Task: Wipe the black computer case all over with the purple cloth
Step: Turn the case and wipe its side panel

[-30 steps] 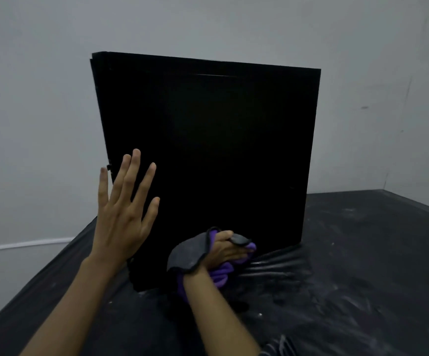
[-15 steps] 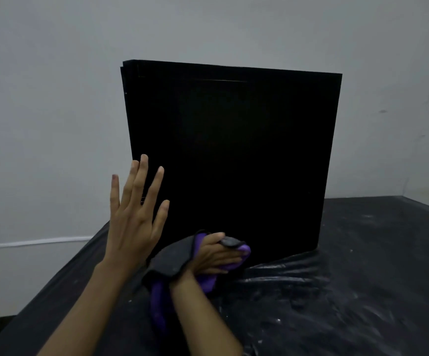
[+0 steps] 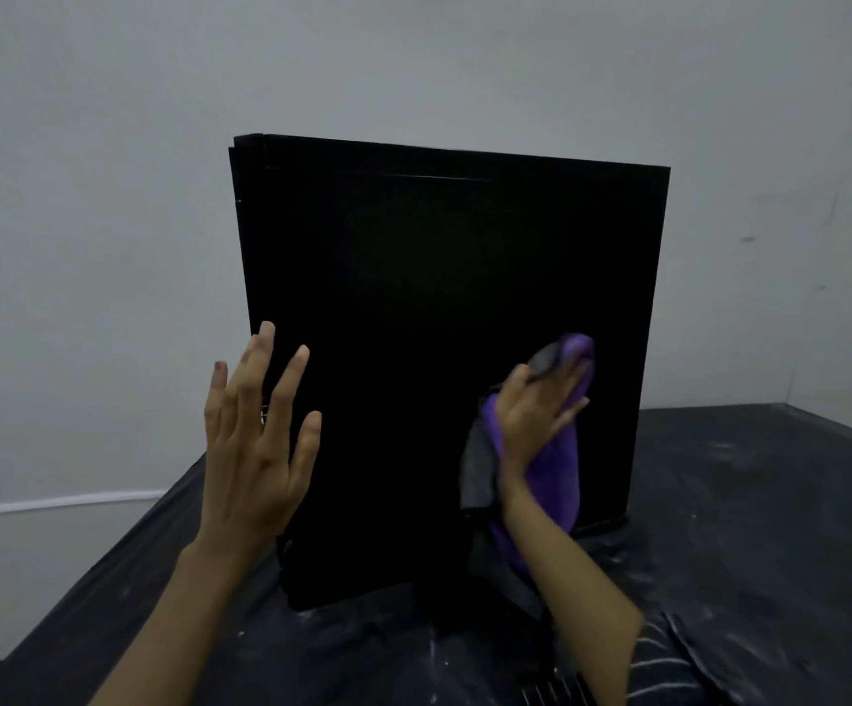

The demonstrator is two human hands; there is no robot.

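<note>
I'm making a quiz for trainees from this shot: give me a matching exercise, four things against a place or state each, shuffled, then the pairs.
1. left hand
2. right hand
3. purple cloth
4. black computer case

A. upright on the dark sheet
B. fingers spread, at the case's left edge
C. between a palm and the case's panel
D. flat on the cloth, fingers straight

Pairs: 1-B, 2-D, 3-C, 4-A

We see a bare, makeshift work room: 2 plain grey walls point(image 3: 108, 145) meeting in a corner, a white strip point(image 3: 57, 499) low along 1, and dusty, crinkled black sheeting point(image 3: 745, 501) under a black computer case point(image 3: 439, 323).
</note>
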